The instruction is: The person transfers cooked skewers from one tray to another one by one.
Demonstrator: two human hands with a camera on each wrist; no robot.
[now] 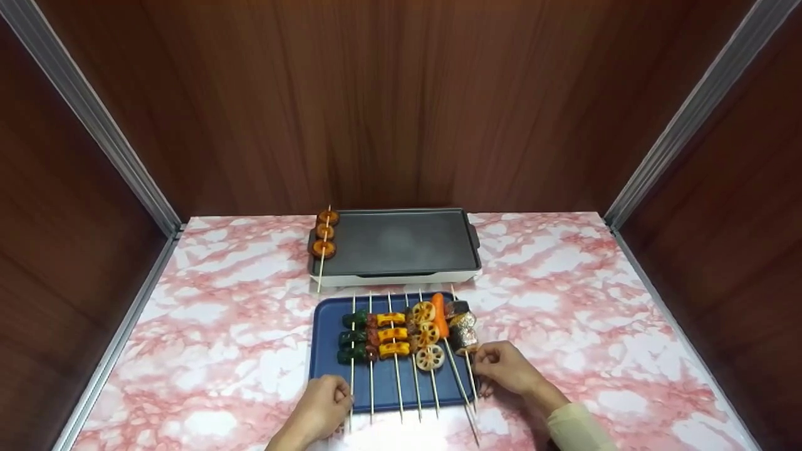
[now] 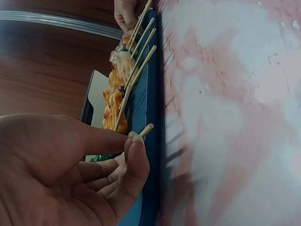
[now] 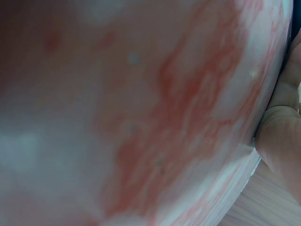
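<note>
My left hand [image 1: 322, 404] pinches the lower stick of a skewer of dark green pieces [image 1: 353, 338] between thumb and forefinger; the left wrist view shows the stick's end [image 2: 148, 129] poking past the fingertips. This skewer lies leftmost on a blue tray [image 1: 326, 313]. At the tray's right edge is my right hand [image 1: 506, 369], fingers bent, beside a skewer of dark and silvery chunks [image 1: 463, 332]. I cannot tell whether those fingers grip it. In the right wrist view only part of the right hand [image 3: 282, 127] shows.
Between these skewers lie reddish meat [image 1: 372, 337], yellow pieces [image 1: 393, 335], lotus root slices [image 1: 428, 335] and an orange sausage [image 1: 440, 316] on sticks. Behind the tray stands a dark griddle [image 1: 401, 241], with a skewer of round brown slices [image 1: 324, 232] along its left side.
</note>
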